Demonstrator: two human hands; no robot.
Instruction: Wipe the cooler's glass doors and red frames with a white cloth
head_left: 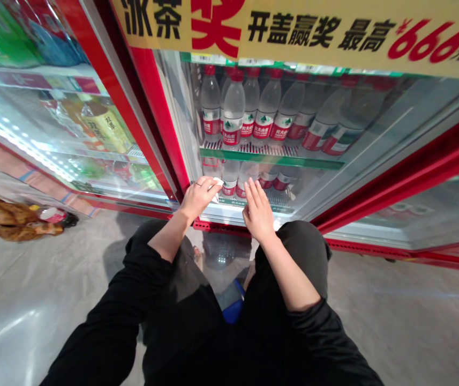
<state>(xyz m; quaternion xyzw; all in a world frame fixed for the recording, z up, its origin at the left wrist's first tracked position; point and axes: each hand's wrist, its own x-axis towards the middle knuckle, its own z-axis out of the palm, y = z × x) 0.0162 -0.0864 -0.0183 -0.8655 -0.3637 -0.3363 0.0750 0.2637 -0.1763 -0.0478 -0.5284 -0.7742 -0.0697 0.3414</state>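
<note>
I crouch in front of a red-framed drinks cooler (160, 107) whose door stands open, with a yellow banner (293, 27) across the top and a second glass-fronted cooler (52, 118) off to my left. Inside, the upper shelf (269, 156) carries a full row of water bottles (233, 110) with red caps and red-and-white labels, standing upright and touching one another. Below it, the bottom shelf (271, 199) holds only a few bottles (229, 179) toward the back, partly hidden behind my hands. My right hand (258, 210) lies flat and open, fingers together and stretched forward over the front of that bottom shelf, holding nothing. My left hand (199, 195) is curled loosely around something small and white (216, 185) at the left edge of the same shelf; it looks like a cloth or a folded paper, though I cannot tell which, and the grip is partly closed, not tight. As I judge it, I am working on the lowest shelf, wiping or tidying its front. The next move, to my mind, calls for keeping the white piece pinched while reaching further in, without knocking the bottles standing behind. A blue object (233, 308) sits on the grey floor (32, 300) between my knees.
</note>
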